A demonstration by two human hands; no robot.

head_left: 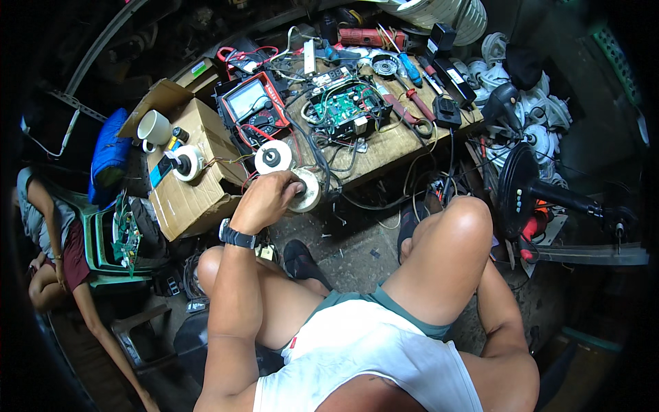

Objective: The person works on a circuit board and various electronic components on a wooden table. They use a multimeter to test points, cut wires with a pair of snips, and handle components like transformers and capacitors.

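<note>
In the head view, a white disc (311, 198) is held by the left hand (269, 198), its dark hub pinched closely between thumb and fingers. The disc is placed by the near edge of the bench (384, 152); whether it is partly supported there cannot quite be made out. The right hand is hidden beyond the right knee (463, 220), so its grip cannot be told.

By a clock face centred on the held disc, a second disc (274, 158) is found just beside it at eleven o'clock, with the multimeter (255, 106) set farther out. A box (199, 189) is seen at nine, topped by a third disc (187, 165) and, toward ten, by a mug (154, 128). At one o'clock a circuit board (350, 106) is surrounded by cables. At three, well apart, a black fan (516, 189) is seen.
</note>
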